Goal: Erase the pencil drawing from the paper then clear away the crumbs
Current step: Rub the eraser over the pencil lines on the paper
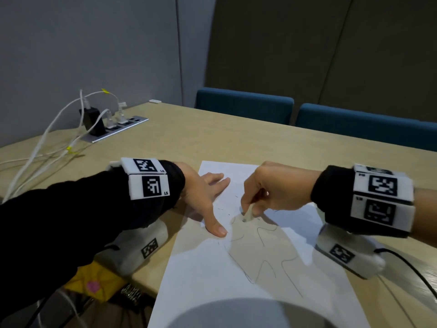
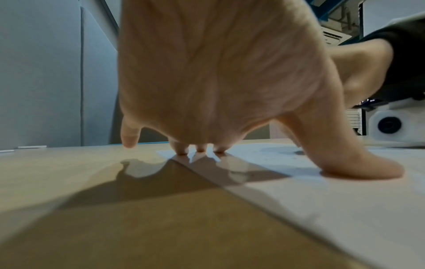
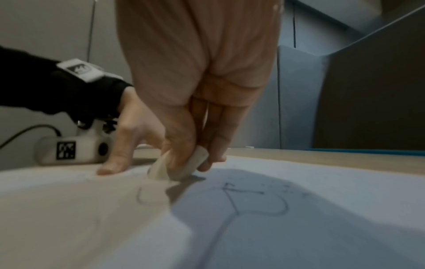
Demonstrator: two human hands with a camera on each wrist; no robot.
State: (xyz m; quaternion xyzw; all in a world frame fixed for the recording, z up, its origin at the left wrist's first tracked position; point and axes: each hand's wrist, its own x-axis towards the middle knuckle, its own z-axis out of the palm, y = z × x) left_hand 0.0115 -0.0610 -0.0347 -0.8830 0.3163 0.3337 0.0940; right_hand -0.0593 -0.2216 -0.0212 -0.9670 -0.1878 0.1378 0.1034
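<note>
A white sheet of paper (image 1: 208, 275) with a pencil line drawing (image 1: 264, 242) lies on the wooden table (image 1: 212, 138). My right hand (image 1: 267, 188) pinches a white eraser (image 1: 247, 215) between thumb and fingers, its end pressed on the paper at the top of the drawing. In the right wrist view the eraser (image 3: 177, 167) touches the sheet beside curved pencil lines (image 3: 257, 202). My left hand (image 1: 203, 192) lies spread on the paper's left edge, thumb (image 2: 358, 163) and fingertips (image 2: 200, 150) pressing it down. Small dark crumbs (image 1: 222, 209) dot the paper near both hands.
A power strip (image 1: 115, 127) with plugs and white cables (image 1: 47, 143) sits at the table's far left. Two blue chairs (image 1: 243, 105) stand behind the far edge. A yellow object (image 1: 94, 280) shows below the table's near left edge.
</note>
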